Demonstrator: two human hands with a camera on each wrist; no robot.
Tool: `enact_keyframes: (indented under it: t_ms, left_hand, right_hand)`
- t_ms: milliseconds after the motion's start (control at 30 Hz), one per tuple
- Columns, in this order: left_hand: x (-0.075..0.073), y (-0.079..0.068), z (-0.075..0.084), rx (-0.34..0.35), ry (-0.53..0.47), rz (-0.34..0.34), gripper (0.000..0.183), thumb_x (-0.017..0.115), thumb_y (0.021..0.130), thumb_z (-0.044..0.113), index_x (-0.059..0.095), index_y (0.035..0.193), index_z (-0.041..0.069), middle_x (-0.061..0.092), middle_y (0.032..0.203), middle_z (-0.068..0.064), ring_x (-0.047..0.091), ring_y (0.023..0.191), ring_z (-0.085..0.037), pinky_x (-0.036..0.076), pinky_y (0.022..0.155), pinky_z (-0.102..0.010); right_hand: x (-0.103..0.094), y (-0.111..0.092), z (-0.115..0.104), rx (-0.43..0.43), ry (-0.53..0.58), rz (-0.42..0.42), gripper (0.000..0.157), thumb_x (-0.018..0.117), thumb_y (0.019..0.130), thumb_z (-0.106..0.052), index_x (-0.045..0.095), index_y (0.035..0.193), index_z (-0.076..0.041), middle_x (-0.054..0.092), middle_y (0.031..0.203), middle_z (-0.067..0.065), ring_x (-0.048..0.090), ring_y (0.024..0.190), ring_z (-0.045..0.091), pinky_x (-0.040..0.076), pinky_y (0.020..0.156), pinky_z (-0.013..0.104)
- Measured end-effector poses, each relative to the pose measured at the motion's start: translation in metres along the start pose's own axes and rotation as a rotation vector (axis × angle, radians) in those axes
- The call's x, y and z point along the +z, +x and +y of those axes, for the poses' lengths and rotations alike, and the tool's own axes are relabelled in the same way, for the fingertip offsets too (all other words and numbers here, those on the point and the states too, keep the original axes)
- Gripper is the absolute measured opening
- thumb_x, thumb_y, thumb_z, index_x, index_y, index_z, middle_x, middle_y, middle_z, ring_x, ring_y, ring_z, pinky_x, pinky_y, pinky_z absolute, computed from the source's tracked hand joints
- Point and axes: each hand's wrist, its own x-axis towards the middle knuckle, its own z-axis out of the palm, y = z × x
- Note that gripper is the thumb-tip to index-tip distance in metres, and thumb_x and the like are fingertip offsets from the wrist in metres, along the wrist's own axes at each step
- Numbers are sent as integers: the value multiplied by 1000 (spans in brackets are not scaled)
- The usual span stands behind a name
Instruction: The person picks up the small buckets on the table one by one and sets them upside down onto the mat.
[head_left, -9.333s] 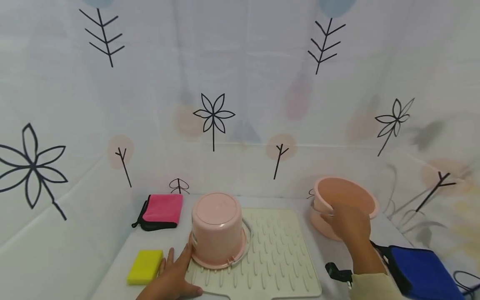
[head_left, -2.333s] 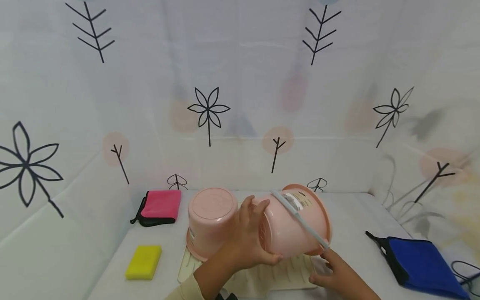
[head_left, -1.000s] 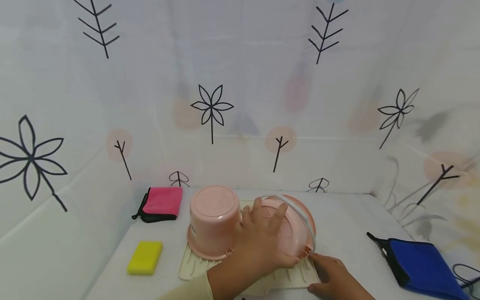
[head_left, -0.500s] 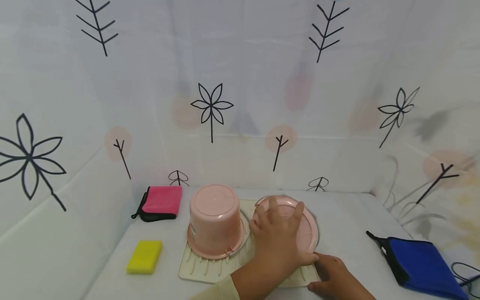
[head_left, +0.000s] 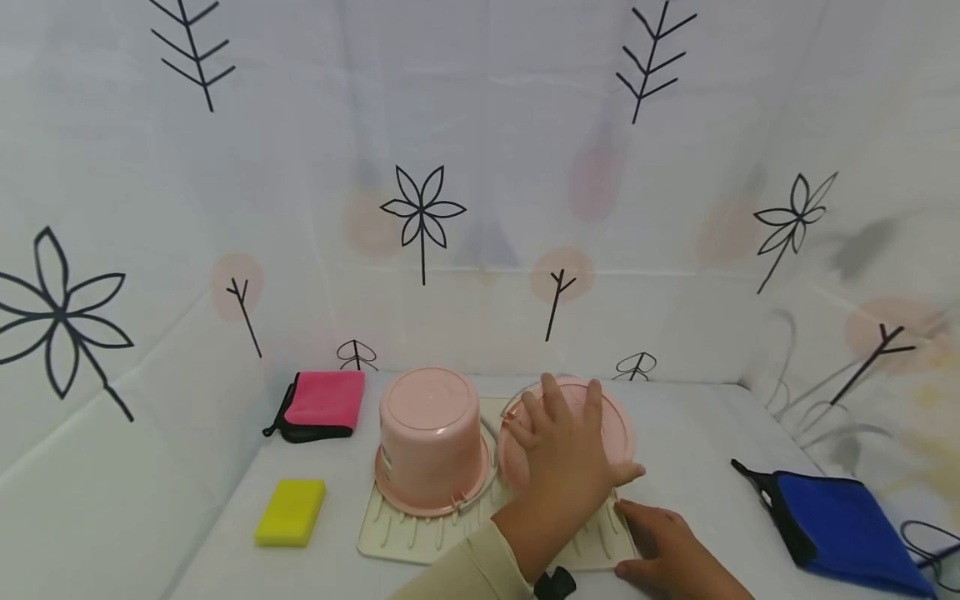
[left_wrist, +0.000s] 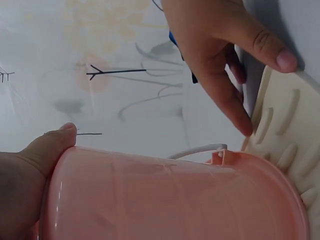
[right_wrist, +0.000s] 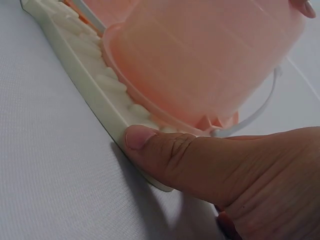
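Note:
Two pink buckets stand bottom up on a cream draining board point(head_left: 411, 537) with raised ribs. My left hand point(head_left: 567, 450) lies over the base of the right bucket point(head_left: 618, 425), fingers spread; the left wrist view shows its thumb along the base's edge. That bucket's rim point(left_wrist: 280, 185) is down on the ribs, its pale handle point(right_wrist: 255, 112) hanging at the side. My right hand point(head_left: 667, 546) holds the board's near right corner, thumb point(right_wrist: 170, 155) on the front edge and forefinger along the side. The left bucket point(head_left: 429, 442) is untouched.
A yellow sponge point(head_left: 290, 512) lies left of the board, with a folded pink cloth with black trim point(head_left: 326, 404) behind it. On the right is a blue cloth with black trim point(head_left: 847, 529), a dark cable point(head_left: 933, 554) beside it. A patterned curtain point(head_left: 480, 325) closes the back.
The right bucket, first upright at the right side, was lifted, tilted over and set bottom up on the board. My right hand let go of it and moved to the board's corner.

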Motion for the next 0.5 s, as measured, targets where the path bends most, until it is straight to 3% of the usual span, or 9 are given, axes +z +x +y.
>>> enact_keyframes:
  t_ms: [267, 500]
  left_hand:
    - [3, 19, -2, -6, 26, -70, 112, 64, 69, 95, 16, 163, 56, 15, 173, -22, 28, 152, -51, 37, 107, -76]
    - [3, 23, -2, -10, 57, -100, 100, 57, 76, 94, 15, 161, 60, 12, 174, -22, 26, 153, -51, 38, 106, -73]
  right_hand:
    - [2, 5, 2, 48, -14, -18, 96, 96, 69, -44, 57, 149, -7, 57, 152, 16, 43, 138, 51, 34, 110, 76]
    - [2, 8, 2, 69, -18, -35, 96, 96, 68, -45, 57, 149, -8, 57, 152, 15, 43, 139, 50, 34, 111, 76]
